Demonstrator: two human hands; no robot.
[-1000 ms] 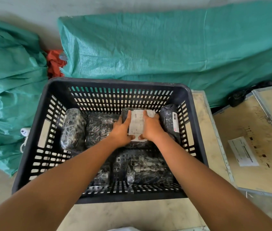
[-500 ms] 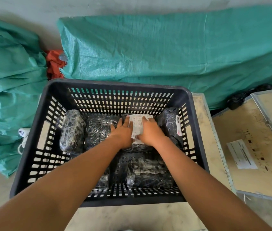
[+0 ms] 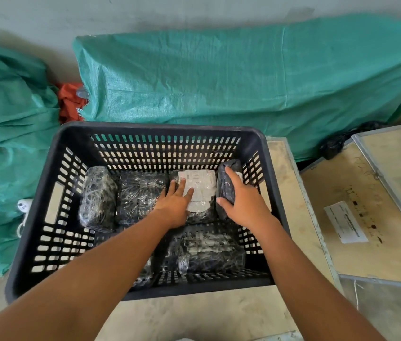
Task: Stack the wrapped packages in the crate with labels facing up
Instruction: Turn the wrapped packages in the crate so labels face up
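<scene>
A black slotted crate holds several dark packages wrapped in clear film. In the back row, one package lies flat with its white label up. My left hand rests flat on its left part, fingers spread. At the crate's right wall another package stands on its edge, and my right hand is wrapped over it. Two more packages lie to the left, and one lies in the front row.
The crate stands on a pale wooden board. Green woven sacks lie behind and to the left. A wooden case with a white label sits to the right. A white plug lies left of the crate.
My right hand left the labelled package and moved right onto the package standing at the crate wall. My left hand stays pressed on the labelled package, which has settled flat.
</scene>
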